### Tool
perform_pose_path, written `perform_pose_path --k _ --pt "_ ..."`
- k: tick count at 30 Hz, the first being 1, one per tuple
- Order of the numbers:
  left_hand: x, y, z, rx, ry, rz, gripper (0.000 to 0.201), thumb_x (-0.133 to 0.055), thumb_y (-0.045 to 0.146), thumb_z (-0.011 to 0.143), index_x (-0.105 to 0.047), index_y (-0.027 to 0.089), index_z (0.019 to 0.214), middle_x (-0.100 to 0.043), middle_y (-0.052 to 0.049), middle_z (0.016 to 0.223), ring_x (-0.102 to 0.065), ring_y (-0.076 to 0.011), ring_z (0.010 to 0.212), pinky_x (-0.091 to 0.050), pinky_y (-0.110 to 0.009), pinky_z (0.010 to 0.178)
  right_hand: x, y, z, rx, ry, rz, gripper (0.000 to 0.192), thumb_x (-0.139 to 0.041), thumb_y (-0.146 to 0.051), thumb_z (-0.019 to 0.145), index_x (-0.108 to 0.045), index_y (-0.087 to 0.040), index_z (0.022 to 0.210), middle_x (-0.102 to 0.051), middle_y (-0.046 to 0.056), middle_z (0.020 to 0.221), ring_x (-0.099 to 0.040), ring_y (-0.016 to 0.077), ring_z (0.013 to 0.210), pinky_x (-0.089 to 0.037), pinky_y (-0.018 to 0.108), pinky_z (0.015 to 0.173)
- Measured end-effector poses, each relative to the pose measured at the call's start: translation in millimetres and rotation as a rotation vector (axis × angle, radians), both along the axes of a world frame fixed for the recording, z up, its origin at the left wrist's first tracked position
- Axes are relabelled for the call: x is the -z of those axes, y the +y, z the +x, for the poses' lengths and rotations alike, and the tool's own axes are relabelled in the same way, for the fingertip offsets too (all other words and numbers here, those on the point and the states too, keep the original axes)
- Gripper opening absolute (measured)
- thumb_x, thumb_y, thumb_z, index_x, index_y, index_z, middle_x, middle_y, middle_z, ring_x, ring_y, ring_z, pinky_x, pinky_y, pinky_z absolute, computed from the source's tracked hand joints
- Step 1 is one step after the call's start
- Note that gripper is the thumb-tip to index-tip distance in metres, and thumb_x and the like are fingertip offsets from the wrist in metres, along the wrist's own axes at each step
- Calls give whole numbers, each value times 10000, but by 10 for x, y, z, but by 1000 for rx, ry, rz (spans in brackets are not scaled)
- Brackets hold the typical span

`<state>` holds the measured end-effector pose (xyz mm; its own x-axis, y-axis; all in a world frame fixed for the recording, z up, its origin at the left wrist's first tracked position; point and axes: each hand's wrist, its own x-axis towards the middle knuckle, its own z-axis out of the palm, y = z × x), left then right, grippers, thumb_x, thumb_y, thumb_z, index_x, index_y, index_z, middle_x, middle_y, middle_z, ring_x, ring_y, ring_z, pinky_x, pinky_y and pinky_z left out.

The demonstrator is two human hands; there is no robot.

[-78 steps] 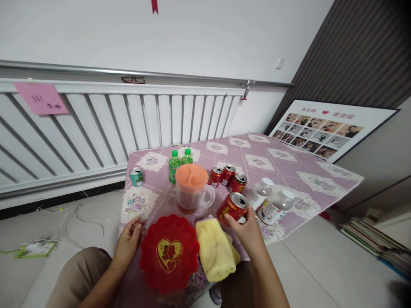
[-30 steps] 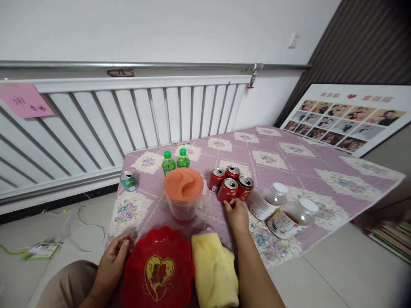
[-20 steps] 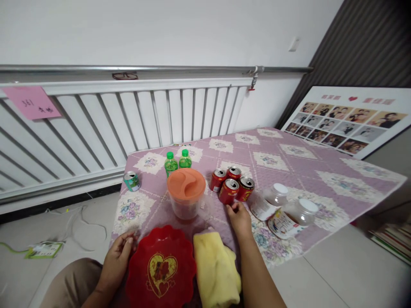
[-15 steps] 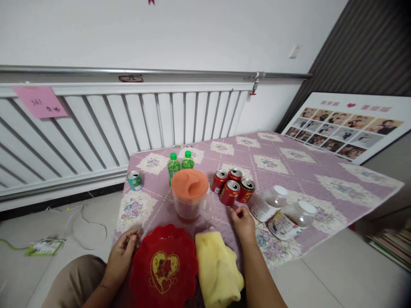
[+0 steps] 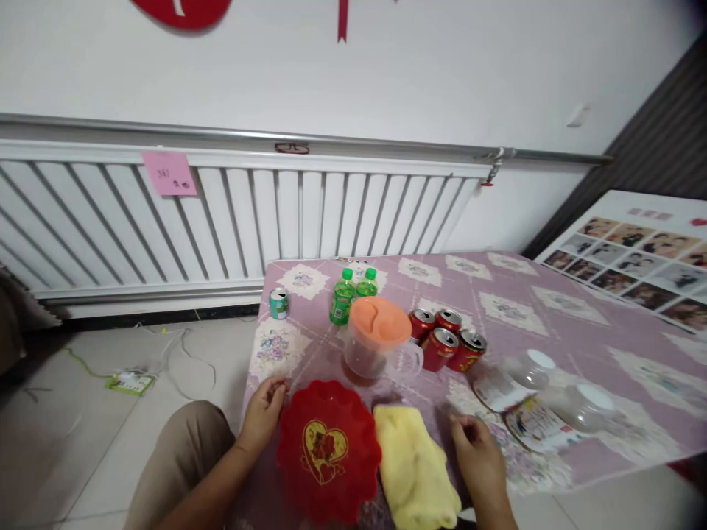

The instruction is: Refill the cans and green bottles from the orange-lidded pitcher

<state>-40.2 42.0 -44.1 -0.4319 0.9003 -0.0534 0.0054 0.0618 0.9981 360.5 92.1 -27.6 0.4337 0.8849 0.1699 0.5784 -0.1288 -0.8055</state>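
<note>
My left hand [image 5: 264, 408] rests at the table's left edge, beside a scalloped red plate [image 5: 353, 478] with a gold heart print. Its fingers are loosely bent and hold nothing. My right hand [image 5: 479, 458] lies just right of a folded yellow cloth [image 5: 412, 464], with loosely curled fingers and nothing visible in them. Beyond the plate stands a clear plastic pitcher [image 5: 364, 362] with an orange lid, its handle pointing right. Several red cans [image 5: 439, 347] stand grouped right of the pitcher. Two clear jars with white lids, a nearer jar [image 5: 552, 423] and a farther jar [image 5: 505, 386], lie tilted at the right.
Two green bottles [image 5: 342, 300] stand behind the pitcher. A teal can [image 5: 279, 304] is near the table's far left corner. A white radiator [image 5: 320, 213] runs behind the floral tablecloth [image 5: 387, 276]. A photo board [image 5: 635, 250] leans at the right; cables and a power strip [image 5: 129, 382] lie on the floor.
The view has swung left, so everything sits farther right in it. My right hand has drawn back from the red cans toward the cloth. The pitcher's handle now shows clearly.
</note>
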Motion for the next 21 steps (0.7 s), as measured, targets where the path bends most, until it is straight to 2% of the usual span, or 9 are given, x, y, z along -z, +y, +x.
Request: perform_pose_path --k 4,7,12,15,21 --pt "33 98 -75 -10 -48 5 564 -671 614 729 -623 162 1063 -694 -30 791 -598 -151 577 -505 -296 570 6 -53 -13 24 -51 -62 452 -522 -715 642 -536 -265 681 -628 31 585 -589 244 580 -449 373 599" --pt "48 278 -195 -48 -16 30 638 -691 592 716 -579 148 1161 -703 -69 886 -626 -156 626 -516 -299 593 3 -25 -28 26 -71 -102 430 -506 -696 623 -538 -272 693 -649 44 598 -609 266 585 -447 385 589" --pt "-39 799 -447 -129 104 60 595 -748 367 735 -547 152 1252 -686 -126 1119 -668 -171 825 -548 -313 754 -10 9 -60 36 -124 -138 397 -497 -663 627 -553 -278 707 -676 66 644 -628 293 611 -456 403 606" --pt "-136 1167 -598 -179 202 58 657 -752 275 732 -505 159 1329 -640 -141 1249 -659 -200 970 -538 -346 861 -27 8 -83 46 -135 -172 395 -481 -663 633 -550 -283 719 -677 74 654 -639 307 637 -460 410 619" --pt "-268 1748 -819 -242 378 33 804 -803 223 661 -457 141 1383 -548 -190 1383 -507 -325 1333 -395 -414 1107 -20 18 -75 46 -133 -222 408 -467 -674 638 -555 -290 741 -706 93 709 -668 330 694 -478 431 669"
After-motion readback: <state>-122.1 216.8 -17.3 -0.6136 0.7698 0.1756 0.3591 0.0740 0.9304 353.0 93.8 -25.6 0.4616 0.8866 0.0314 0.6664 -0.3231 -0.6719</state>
